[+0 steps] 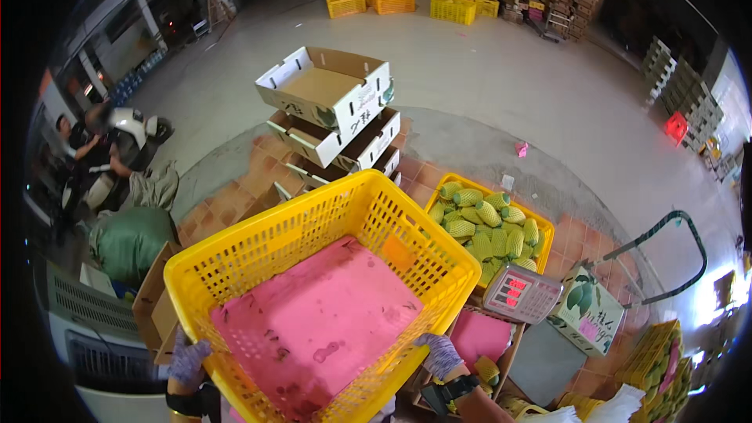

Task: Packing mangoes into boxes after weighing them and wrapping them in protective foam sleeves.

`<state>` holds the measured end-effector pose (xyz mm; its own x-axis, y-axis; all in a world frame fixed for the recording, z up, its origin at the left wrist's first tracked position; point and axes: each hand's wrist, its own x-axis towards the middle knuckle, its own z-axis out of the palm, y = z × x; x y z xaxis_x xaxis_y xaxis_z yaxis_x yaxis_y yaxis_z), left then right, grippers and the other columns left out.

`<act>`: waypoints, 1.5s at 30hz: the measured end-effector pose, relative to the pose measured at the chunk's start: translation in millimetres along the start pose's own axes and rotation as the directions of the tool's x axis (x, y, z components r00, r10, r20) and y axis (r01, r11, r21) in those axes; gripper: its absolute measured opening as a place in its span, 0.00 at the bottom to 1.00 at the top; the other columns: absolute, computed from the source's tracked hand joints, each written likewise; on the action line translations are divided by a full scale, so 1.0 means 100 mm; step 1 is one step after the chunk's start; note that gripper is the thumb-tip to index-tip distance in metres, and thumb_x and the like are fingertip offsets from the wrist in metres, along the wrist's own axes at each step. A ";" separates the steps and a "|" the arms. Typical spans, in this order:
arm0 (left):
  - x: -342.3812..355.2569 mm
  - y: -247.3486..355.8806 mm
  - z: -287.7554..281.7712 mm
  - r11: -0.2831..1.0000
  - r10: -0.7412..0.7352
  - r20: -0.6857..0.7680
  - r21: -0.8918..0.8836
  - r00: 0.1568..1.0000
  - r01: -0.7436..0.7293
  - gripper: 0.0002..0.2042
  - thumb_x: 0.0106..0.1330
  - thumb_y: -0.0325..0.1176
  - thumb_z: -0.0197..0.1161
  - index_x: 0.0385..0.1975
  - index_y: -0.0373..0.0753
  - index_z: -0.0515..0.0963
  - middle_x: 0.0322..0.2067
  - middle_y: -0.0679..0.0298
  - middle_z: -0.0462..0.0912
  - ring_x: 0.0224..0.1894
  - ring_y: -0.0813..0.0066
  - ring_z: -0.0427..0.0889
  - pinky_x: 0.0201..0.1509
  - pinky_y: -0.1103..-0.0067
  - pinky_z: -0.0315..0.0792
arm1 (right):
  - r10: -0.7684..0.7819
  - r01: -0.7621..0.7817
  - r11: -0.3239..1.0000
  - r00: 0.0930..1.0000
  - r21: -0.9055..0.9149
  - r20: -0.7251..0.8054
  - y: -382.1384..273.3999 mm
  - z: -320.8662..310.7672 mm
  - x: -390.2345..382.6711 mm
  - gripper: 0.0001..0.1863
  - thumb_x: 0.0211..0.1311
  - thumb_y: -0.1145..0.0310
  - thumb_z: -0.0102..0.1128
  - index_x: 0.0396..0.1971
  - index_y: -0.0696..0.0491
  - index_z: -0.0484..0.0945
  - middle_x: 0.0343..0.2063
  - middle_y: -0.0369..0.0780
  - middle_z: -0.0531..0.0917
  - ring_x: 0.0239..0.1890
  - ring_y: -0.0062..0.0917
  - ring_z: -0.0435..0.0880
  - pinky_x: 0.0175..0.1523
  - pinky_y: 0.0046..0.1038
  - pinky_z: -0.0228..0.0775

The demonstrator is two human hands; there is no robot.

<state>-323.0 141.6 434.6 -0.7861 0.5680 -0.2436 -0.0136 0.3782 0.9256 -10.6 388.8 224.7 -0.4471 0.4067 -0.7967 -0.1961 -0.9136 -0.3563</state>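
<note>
Both gloved hands grip an empty yellow crate (329,266) lined with pink paper (313,321), lifted in front of the person: the left hand (188,359) clasps its near-left rim, the right hand (440,354) its right wall. Behind it sit a crate of fruit (489,223), a scale (521,294) and stacked cartons (337,121).

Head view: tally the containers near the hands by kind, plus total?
Yellow crate held in both hands: 1
Yellow crate of netted green fruit: 1
Stacked open white cartons: 3 clear, maybe more beneath
Total: 5
</note>
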 end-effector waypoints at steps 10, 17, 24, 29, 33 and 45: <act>0.22 -0.17 0.25 0.952 -0.210 0.010 -0.224 0.978 0.207 0.29 0.47 0.14 0.50 0.51 0.43 0.56 0.31 0.65 0.69 0.26 0.76 0.71 0.26 0.83 0.71 | -0.111 0.125 0.983 0.988 0.135 -0.110 0.50 -0.25 0.20 0.17 0.39 0.84 0.47 0.35 0.57 0.66 0.28 0.43 0.72 0.31 0.39 0.73 0.38 0.38 0.71; -0.08 -0.06 0.32 0.989 -0.095 -0.016 -0.111 0.995 0.093 0.30 0.47 0.16 0.51 0.54 0.43 0.57 0.33 0.66 0.69 0.29 0.77 0.70 0.32 0.82 0.70 | -0.171 0.198 0.959 0.975 0.203 -0.144 0.54 -0.25 -0.03 0.22 0.38 0.82 0.50 0.40 0.56 0.66 0.30 0.46 0.75 0.28 0.42 0.75 0.34 0.42 0.73; -0.61 0.32 0.24 0.975 0.098 0.142 -0.214 0.985 -0.066 0.24 0.48 0.18 0.53 0.48 0.43 0.62 0.33 0.66 0.71 0.31 0.76 0.73 0.35 0.81 0.71 | -0.367 0.362 0.900 0.930 0.241 -0.029 0.32 -0.35 -0.39 0.23 0.38 0.84 0.49 0.40 0.50 0.65 0.26 0.38 0.70 0.24 0.29 0.71 0.24 0.28 0.67; -0.41 0.36 0.38 0.959 0.132 0.147 -0.267 0.980 -0.089 0.20 0.45 0.18 0.57 0.42 0.38 0.67 0.30 0.65 0.73 0.30 0.74 0.75 0.36 0.79 0.73 | -0.601 0.616 0.771 0.787 0.158 -0.137 -0.31 -0.23 -0.81 0.14 0.39 0.83 0.48 0.30 0.54 0.68 0.18 0.38 0.73 0.19 0.27 0.73 0.26 0.27 0.70; 0.14 0.27 0.65 0.935 0.171 0.310 -0.351 0.935 -0.055 0.25 0.48 0.18 0.55 0.48 0.41 0.63 0.35 0.65 0.71 0.33 0.75 0.73 0.39 0.80 0.72 | -0.692 0.719 0.678 0.695 0.153 -0.196 -0.65 -0.18 -0.96 0.17 0.39 0.83 0.50 0.33 0.53 0.66 0.14 0.37 0.70 0.16 0.25 0.70 0.21 0.26 0.66; 0.91 0.01 0.67 0.880 0.297 0.508 -0.475 0.809 -0.024 0.29 0.49 0.18 0.53 0.54 0.38 0.54 0.40 0.63 0.67 0.35 0.78 0.71 0.37 0.83 0.71 | -0.799 0.850 0.525 0.481 -0.031 -0.361 -0.32 0.22 -1.23 0.13 0.33 0.82 0.47 0.25 0.55 0.69 0.18 0.39 0.72 0.21 0.29 0.74 0.29 0.31 0.72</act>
<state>-353.3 242.7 393.4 -0.3263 0.9427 -0.0696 -0.2864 -0.0285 0.9577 31.8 368.3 344.3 0.2565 0.9268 -0.2743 -0.4565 -0.1340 -0.8796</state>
